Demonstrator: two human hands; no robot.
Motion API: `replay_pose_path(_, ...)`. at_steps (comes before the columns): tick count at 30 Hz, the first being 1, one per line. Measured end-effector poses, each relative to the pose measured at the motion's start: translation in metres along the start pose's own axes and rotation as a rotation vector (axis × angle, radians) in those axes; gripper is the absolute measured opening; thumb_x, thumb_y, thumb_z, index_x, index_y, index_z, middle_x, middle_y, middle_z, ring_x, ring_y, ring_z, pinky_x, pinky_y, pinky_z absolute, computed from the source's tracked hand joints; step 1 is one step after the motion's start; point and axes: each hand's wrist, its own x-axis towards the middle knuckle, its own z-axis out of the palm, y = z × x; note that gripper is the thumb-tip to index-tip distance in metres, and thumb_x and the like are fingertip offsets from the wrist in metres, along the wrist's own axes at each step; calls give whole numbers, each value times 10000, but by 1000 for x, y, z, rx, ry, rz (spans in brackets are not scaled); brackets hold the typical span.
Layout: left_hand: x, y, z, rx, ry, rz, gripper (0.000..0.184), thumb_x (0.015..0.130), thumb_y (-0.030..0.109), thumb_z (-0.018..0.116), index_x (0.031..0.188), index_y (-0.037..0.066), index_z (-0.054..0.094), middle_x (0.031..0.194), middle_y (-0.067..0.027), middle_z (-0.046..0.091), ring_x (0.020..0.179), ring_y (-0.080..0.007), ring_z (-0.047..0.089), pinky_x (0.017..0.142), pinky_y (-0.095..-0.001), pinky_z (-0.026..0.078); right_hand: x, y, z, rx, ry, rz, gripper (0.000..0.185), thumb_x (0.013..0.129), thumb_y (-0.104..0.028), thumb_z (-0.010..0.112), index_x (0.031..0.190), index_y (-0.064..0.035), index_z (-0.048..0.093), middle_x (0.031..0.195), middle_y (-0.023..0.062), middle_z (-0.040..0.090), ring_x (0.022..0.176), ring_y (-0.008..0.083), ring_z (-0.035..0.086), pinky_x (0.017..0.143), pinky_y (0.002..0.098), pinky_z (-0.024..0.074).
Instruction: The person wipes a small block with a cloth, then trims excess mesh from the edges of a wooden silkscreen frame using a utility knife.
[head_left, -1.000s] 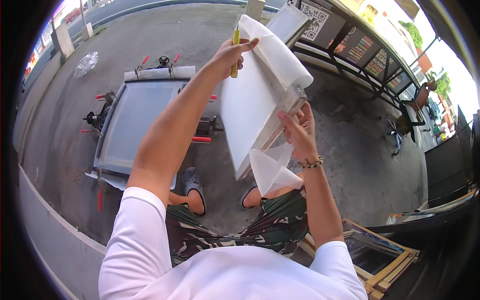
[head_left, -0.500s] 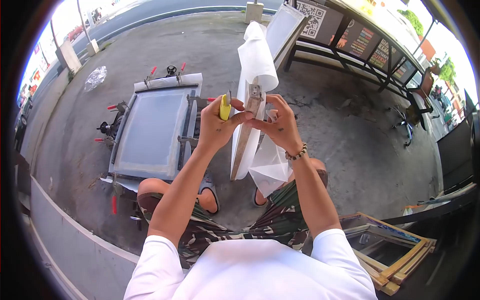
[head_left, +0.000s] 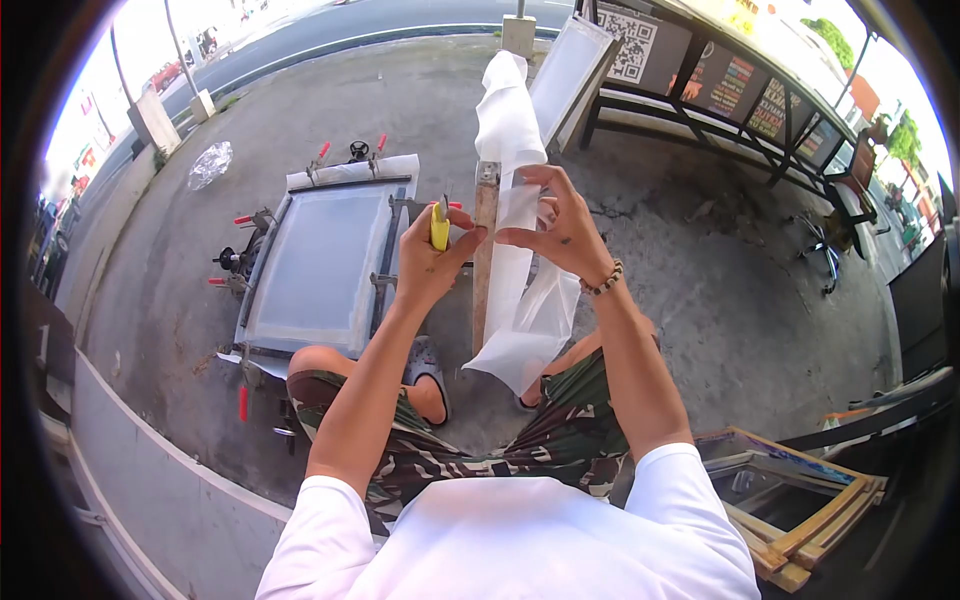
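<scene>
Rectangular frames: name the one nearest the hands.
The brown wooden frame, between left hand and right hand. Farther off: pale mesh screen among red-handled clamps, white framed panel behind, yellowish wooden frames lower right.

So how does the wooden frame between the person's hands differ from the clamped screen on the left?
The wooden frame is seen edge-on; the clamped screen lies face up.
Loose, rumpled white sheeting hangs along the wooden frame; the clamped screen looks flat and taut.
Red-handled clamps surround the clamped screen; none show on the wooden frame.
Both have pale sheeting.
</scene>
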Motion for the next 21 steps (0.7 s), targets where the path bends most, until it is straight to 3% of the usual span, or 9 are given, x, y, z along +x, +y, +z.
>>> replay_pose_path(2,-3,3,-5,-11,-28,-110,287,839,146,827,1046,32,663,945,-29,693,759,-84,606,682,-255,499,7,-4,3,112,94,-50,601,745,-154,912,1238,-72,578,1066,90,667,863,101,621,675,255,511)
replay_pose_path(4,-1,-1,-10,10,-53,-13,328,860,140,808,1115,26,636,972,-34,688,782,-75,616,693,-246,505,23,-3,4,-94,148,-446,436,784,-122,882,1144,-64,642,965,52,676,715,68,562,576,243,454)
replay_pose_path(5,-1,0,-11,18,-49,-2,328,860,140,808,1115,26,636,972,-34,688,782,-75,616,693,-246,505,25,-6,2,-90,154,-457,436,784,-122,882,1144,-64,642,965,52,676,715,68,562,576,243,454)
replay_pose_path(7,-6,3,-12,-31,-54,62,374,865,124,791,1171,11,608,971,-35,675,770,-79,599,672,-243,492,17,-14,1,28,60,-105,324,802,-83,859,1063,-52,669,851,15,677,608,45,476,521,236,393)
replay_pose_path(8,-10,6,-13,-180,-82,-21,387,901,131,748,1218,-3,570,959,-42,672,770,-105,595,670,-265,488,17,-9,3,24,76,-145,273,802,-72,854,1011,-44,681,776,-2,663,588,35,444,527,225,384)
replay_pose_path(12,-20,11,-32,-335,-140,-12,382,933,140,701,1253,8,540,952,-36,667,788,-139,609,688,-283,495,20,-8,5,73,83,-178,165,813,-38,831,904,-16,696,766,26,656,572,51,433,515,236,368)
replay_pose_path(16,-34,44,-37,92,-143,49,421,923,86,681,1312,29,528,882,-50,649,708,-118,592,646,-259,485,22,-10,0,72,31,-177,117,840,-73,791,904,-36,701,744,49,651,527,102,433,509,275,382)
replay_pose_path(17,-35,56,-37,280,-175,134,475,918,80,682,1359,29,512,837,-64,642,691,-125,613,632,-271,496,23,-9,-1,73,32,-176,117,840,-73,791,904,-36,701,744,49,651,527,102,433,509,275,382)
replay_pose_path(21,-37,94,-35,494,-162,212,557,914,71,684,1438,49,500,803,-120,662,635,-180,653,597,-308,510,24,-14,-7,63,-5,-169,138,837,-47,810,918,-22,701,639,10,568,515,57,371,489,244,328)
